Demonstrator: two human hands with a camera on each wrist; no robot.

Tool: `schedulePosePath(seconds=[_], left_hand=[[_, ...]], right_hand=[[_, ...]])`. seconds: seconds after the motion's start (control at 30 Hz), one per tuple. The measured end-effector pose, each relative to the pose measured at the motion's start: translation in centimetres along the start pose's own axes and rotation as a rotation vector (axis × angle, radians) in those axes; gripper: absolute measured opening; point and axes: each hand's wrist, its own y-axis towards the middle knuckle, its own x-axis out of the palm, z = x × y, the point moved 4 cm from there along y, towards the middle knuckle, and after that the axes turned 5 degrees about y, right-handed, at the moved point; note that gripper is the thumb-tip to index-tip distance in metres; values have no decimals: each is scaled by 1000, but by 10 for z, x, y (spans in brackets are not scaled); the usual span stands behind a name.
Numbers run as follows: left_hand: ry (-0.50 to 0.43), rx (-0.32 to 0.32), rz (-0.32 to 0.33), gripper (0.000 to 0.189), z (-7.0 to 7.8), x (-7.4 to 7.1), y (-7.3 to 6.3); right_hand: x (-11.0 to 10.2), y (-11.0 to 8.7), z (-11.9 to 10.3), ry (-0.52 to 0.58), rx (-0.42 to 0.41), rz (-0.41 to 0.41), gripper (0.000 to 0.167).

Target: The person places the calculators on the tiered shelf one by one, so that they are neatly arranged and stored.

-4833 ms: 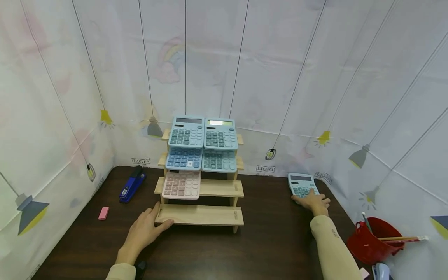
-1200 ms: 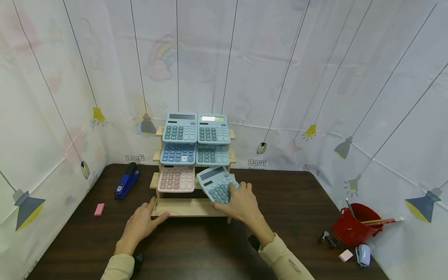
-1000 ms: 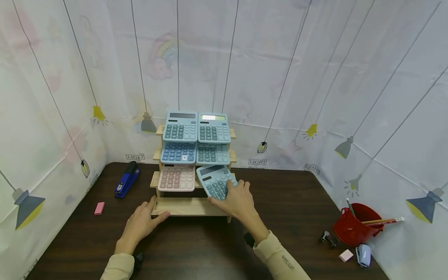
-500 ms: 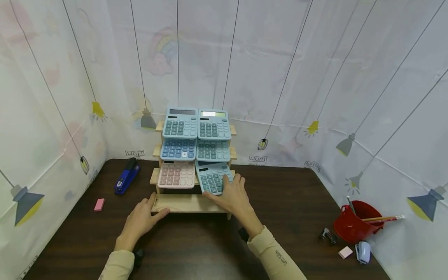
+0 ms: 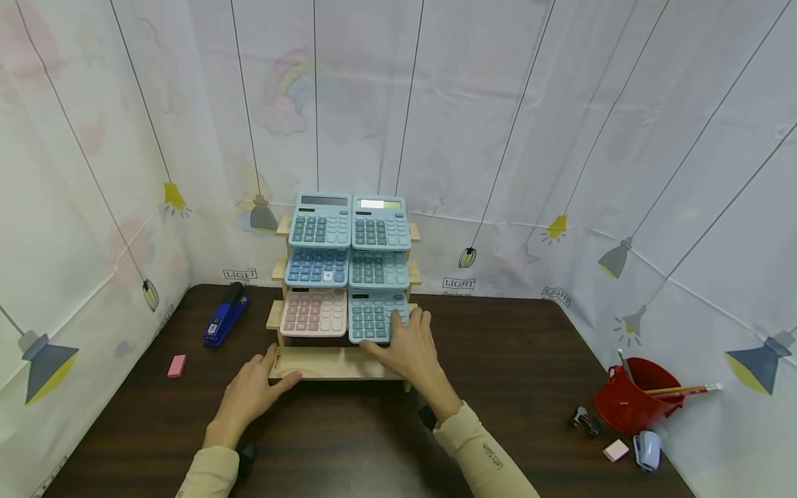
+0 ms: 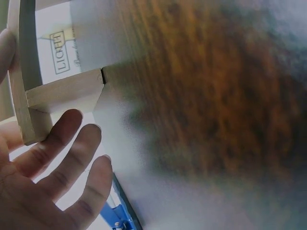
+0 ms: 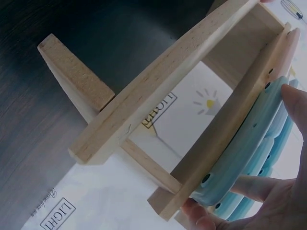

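A wooden tiered stand (image 5: 336,363) bears calculators in rows of two. My right hand (image 5: 407,353) holds a light blue calculator (image 5: 370,317) on the third tier, right of a pink calculator (image 5: 311,312). In the right wrist view the thumb presses this calculator's (image 7: 244,139) near edge, and fingertips reach its right side against the shelf. My left hand (image 5: 245,394) grips the bottom step's left end; the left wrist view shows thumb and index finger at the wooden corner (image 6: 36,127), other fingers extended. Above sit a darker blue calculator (image 5: 317,268) and a teal one (image 5: 378,269).
Two light blue calculators (image 5: 320,220) fill the top tier. A blue stapler (image 5: 226,315) and pink eraser (image 5: 177,366) lie left. At right stand a red bucket (image 5: 635,398) with pencils, a black clip (image 5: 584,420), a pale eraser (image 5: 616,450) and a small stapler (image 5: 647,449).
The right hand has brought the light blue calculator from the table's far right to the third tier and turned it straight beside the pink one. The left hand stays at the bottom step.
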Motion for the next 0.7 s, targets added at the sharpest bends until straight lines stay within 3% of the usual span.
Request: schedulePosePath(seconds=[0.23, 0.7], left_hand=[[12, 2, -1, 105, 1, -1, 0], [104, 12, 12, 104, 3, -2, 0]], right_hand=[[5, 5, -3, -33, -27, 79, 87], [4, 4, 8, -10, -19, 77, 93]])
